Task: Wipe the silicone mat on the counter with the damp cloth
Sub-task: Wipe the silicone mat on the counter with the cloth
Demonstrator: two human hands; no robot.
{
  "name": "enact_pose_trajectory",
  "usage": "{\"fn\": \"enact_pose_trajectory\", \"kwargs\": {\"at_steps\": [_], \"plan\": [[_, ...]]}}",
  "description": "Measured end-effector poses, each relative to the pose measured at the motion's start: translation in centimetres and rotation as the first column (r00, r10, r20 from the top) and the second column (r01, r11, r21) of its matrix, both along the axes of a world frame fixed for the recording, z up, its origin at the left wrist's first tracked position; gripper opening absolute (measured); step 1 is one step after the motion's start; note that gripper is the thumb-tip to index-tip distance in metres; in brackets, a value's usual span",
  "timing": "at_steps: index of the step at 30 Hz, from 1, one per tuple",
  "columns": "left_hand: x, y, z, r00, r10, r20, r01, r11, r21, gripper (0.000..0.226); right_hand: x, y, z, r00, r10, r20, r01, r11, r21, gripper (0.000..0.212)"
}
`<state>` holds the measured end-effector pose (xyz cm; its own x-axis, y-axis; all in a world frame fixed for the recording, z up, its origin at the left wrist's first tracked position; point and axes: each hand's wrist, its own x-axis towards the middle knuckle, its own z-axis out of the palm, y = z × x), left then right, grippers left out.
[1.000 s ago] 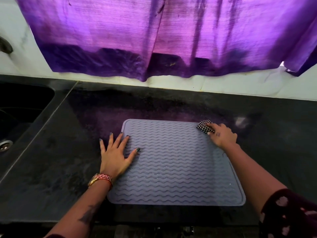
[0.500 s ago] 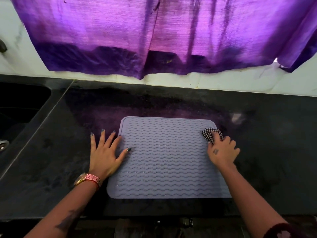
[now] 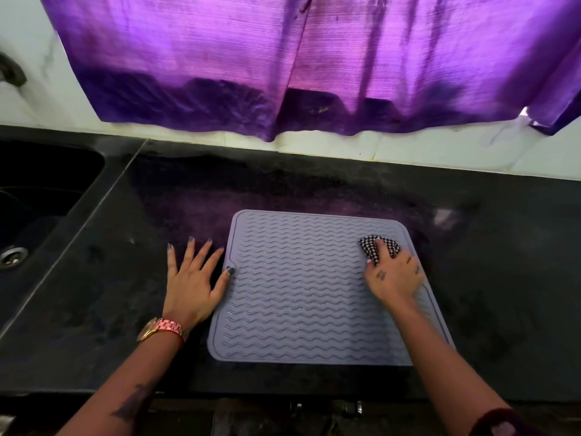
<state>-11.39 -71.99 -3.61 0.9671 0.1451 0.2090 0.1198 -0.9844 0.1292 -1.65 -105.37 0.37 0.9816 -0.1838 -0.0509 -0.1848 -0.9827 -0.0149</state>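
A grey-lilac silicone mat [image 3: 301, 287] with wavy ridges lies flat on the black counter [image 3: 503, 278]. My right hand [image 3: 394, 276] presses a bunched black-and-white checked cloth [image 3: 375, 247] onto the mat near its far right corner. Flat on the counter beside the mat's left edge rests my left hand [image 3: 191, 284], fingers spread, with the thumb tip on the mat's rim. The mat's near right corner is hidden under my right forearm.
A dark sink [image 3: 37, 202] with a metal drain [image 3: 12, 254] is sunk into the counter at the left. A purple curtain [image 3: 314, 64] hangs over the white tiled wall behind. The counter's front edge runs just below the mat.
My right hand has drawn the cloth back from the mat's far right corner toward me and a little inward. My left hand has slid off the mat to its left edge.
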Motion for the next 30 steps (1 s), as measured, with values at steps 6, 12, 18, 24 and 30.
{"fn": "enact_pose_trajectory", "kwargs": {"at_steps": [6, 12, 18, 24, 30], "plan": [[0.1, 0.1, -0.1, 1.0, 0.009, 0.008, -0.009, 1.0, -0.011, 0.072, 1.2, 2.0, 2.2, 0.999, -0.032, -0.041, 0.042, 0.956, 0.292, 0.05], [0.1, 0.2, -0.3, 1.0, 0.005, 0.011, -0.004, 0.999, -0.034, 0.074, -0.2, 5.0, 1.2, 0.983, 0.177, -0.052, -0.176, 0.984, 0.016, 0.058], [0.2, 0.2, -0.4, 1.0, 0.018, 0.015, -0.017, 0.998, -0.056, 0.074, -0.6, 8.6, 2.4, 0.965, 0.245, -0.089, -0.234, 0.965, 0.114, 0.059], [0.2, 0.3, -0.4, 1.0, 0.01, 0.015, -0.009, 0.997, -0.076, 0.077, -0.3, 10.5, 2.6, 0.941, 0.306, -0.145, -0.304, 0.952, 0.039, 0.062], [0.2, 0.1, -0.2, 1.0, 0.017, 0.011, -0.016, 0.995, -0.1, 0.078, -3.3, 14.4, 1.2, 0.869, 0.492, -0.05, -0.491, 0.871, 0.026, 0.065]]}}
